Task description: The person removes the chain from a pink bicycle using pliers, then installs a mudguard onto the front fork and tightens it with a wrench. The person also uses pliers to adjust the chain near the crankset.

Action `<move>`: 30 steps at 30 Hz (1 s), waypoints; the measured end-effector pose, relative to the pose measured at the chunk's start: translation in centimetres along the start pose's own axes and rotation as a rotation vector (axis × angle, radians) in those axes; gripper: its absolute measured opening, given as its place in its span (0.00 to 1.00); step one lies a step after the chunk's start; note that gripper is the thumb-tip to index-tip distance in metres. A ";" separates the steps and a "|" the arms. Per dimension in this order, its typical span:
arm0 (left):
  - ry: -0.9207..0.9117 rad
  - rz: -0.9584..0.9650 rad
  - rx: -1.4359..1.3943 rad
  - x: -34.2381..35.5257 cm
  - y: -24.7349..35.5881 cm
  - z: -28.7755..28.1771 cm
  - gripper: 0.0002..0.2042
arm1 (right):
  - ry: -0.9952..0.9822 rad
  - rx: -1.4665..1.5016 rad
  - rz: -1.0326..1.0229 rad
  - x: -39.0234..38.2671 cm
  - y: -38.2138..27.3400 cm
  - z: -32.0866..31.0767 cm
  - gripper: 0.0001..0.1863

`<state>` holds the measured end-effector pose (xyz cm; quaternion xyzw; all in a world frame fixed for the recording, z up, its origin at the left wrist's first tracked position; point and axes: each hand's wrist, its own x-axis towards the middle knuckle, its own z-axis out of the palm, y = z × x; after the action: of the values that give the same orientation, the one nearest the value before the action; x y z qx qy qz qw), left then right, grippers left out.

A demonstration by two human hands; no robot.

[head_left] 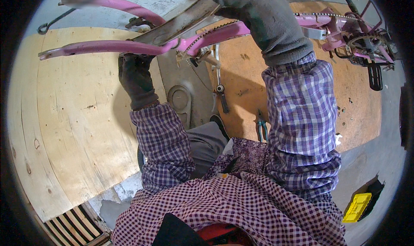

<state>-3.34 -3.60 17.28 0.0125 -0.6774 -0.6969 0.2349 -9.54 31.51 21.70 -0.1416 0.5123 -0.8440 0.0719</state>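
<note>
A pink bicycle frame (215, 33) stretches across the upper view, with two bare tube ends pointing left. My left hand (139, 80), in a dark grey glove, grips the nearer pink tube from below; its fingertips are partly hidden behind it. A worn, curved grey metal strip, which looks like a mudguard (183, 19), slants up between the tubes. My right hand (269, 23), also gloved, reaches over the frame with its fingers closed on the strip's upper end. A loose chain (196, 72) hangs beside the kickstand (219, 75).
Pale plywood (86, 116) lies at left, an orange-brown board (241, 90) at right. Pliers (261, 127) and scattered small parts (340, 110) rest on the latter. A crank and pedal (375, 75) project at far right; a yellow case (357, 207) sits lower right.
</note>
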 end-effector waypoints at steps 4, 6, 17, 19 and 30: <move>-0.015 -0.045 -0.172 0.0 0.0 0.1 0.22 | -0.044 0.161 -0.031 0.4 0.7 0.4 0.14; -0.041 -0.043 -0.190 0.1 0.1 0.0 0.22 | -0.046 0.135 -0.030 0.7 0.9 0.6 0.13; -0.015 -0.001 -0.150 0.1 0.1 0.1 0.20 | -0.034 0.143 -0.005 0.8 1.4 0.3 0.13; -0.042 0.015 -0.139 0.2 0.0 0.0 0.21 | -0.023 0.183 0.002 0.7 1.3 0.4 0.13; 0.146 0.082 -0.078 -0.4 0.6 1.7 0.19 | -0.037 0.145 -0.074 0.6 1.4 1.3 0.21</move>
<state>-3.37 -1.85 17.82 0.0263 -0.6307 -0.7098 0.3125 -9.74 29.65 21.12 -0.1705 0.4426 -0.8783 0.0603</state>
